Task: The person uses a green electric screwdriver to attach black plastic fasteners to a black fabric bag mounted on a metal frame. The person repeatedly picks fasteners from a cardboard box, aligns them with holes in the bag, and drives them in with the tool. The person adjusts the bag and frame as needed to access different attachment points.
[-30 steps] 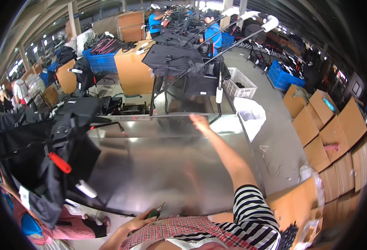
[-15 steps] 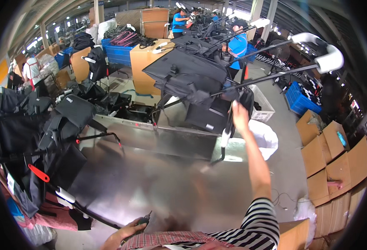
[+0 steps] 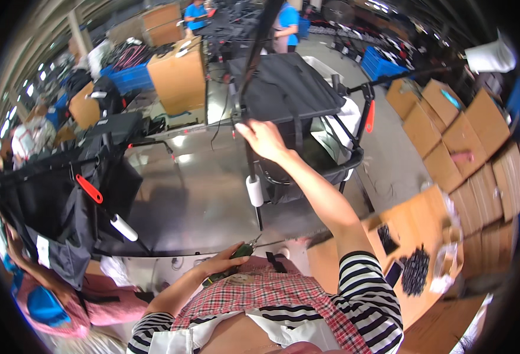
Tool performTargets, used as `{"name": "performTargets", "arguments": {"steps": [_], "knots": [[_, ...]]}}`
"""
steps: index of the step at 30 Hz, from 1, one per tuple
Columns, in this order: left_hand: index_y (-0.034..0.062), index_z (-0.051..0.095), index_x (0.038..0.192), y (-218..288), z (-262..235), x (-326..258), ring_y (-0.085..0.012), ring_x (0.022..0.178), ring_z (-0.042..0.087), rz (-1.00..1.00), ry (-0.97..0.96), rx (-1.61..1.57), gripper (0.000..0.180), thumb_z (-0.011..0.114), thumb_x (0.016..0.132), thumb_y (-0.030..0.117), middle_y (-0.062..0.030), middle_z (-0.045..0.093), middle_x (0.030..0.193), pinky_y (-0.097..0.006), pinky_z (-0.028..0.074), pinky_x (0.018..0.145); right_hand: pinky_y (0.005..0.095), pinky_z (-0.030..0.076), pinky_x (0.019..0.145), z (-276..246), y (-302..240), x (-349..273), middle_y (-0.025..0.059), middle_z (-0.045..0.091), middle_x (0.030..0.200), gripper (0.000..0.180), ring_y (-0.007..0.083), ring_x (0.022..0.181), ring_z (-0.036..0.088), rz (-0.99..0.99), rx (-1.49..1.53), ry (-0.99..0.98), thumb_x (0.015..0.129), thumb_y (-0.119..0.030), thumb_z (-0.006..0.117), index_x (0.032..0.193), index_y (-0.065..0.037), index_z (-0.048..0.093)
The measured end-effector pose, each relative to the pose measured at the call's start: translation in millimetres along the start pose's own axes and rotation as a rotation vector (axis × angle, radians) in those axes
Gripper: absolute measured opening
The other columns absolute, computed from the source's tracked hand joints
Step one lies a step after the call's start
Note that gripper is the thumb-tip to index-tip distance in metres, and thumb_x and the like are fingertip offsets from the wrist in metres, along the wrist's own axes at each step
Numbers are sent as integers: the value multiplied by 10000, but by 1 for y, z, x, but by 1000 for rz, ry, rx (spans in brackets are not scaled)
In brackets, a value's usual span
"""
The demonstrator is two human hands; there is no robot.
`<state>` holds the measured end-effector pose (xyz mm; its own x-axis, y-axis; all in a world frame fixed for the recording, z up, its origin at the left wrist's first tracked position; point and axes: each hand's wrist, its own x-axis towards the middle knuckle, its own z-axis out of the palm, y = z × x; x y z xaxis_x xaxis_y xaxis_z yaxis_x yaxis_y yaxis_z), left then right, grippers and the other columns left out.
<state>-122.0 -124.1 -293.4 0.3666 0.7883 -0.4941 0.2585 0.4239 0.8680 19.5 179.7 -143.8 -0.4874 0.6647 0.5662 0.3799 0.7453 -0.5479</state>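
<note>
Fabric-covered tubular frame (image 3: 298, 106) stands at the metal surface (image 3: 195, 224), black panel (image 3: 283, 79) already attached; whether other fitting remains, I cannot tell. Right hand (image 3: 264, 140) grips a frame tube (image 3: 250, 162); left hand (image 3: 227, 261) grips a green, metal-tipped tool (image 3: 243, 251). Behind, one blue bin (image 3: 129, 81) holds dark and pink pieces (image 3: 131, 56); a blue crate (image 3: 374, 65) holds black-and-white parts (image 3: 391, 59).

Grey floor (image 3: 389, 160) at right; pale pillar (image 3: 79, 30) back left; bright lights (image 3: 30, 89) far left.
</note>
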Motion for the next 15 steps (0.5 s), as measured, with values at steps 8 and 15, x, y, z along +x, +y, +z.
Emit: {"name": "performTargets", "arguments": {"steps": [8, 15], "knots": [[103, 321, 1559, 34, 37, 4, -166, 1051, 584, -184, -159, -234, 840, 770, 859, 223, -86, 584, 1221, -285, 488, 882, 498, 538, 769, -42, -51, -114, 194, 699, 894, 366, 417, 876, 674, 39, 44, -14, 962, -390, 607, 1051, -41, 668], [124, 295, 1573, 46, 67, 16, -138, 869, 632, -311, -150, -355, 869, 739, 828, 65, -76, 636, 1085, -245, 510, 729, 409, 567, 821, -214, 41, -346, 142, 722, 1084, 219, 299, 952, 705, 524, -190, 292, 919, -220, 640, 1033, -57, 730]]}}
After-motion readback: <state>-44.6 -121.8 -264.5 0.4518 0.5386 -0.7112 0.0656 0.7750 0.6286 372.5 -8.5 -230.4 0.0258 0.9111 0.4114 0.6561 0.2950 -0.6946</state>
